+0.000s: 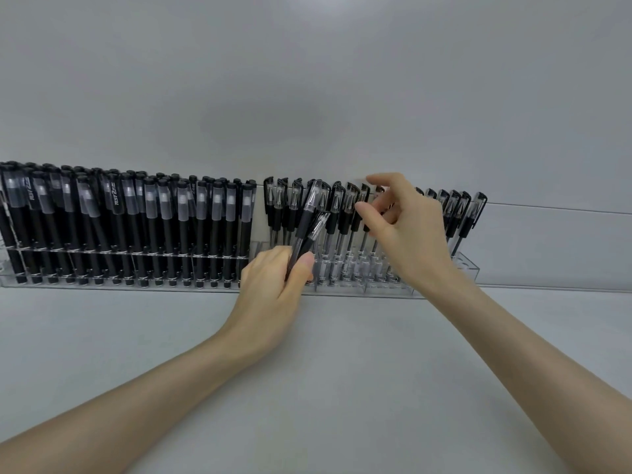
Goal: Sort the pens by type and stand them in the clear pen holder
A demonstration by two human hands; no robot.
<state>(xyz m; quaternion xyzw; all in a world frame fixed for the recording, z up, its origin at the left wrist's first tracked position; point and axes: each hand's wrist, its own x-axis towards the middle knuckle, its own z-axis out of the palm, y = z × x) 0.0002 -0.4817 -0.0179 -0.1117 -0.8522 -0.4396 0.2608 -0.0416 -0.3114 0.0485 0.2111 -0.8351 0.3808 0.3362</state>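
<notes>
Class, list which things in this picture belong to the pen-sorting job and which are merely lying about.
In the job: holder; black pens standing at its left; clear pens standing at its right; two clear pens held in the left hand; right hand among the standing clear pens.
Not in the job: table; wall.

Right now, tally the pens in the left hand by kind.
Clear pens with black grips: 2, both gripped by the left hand
Black-barrelled pens: 0, those in view stand in the clear holder
Total: 2
</notes>
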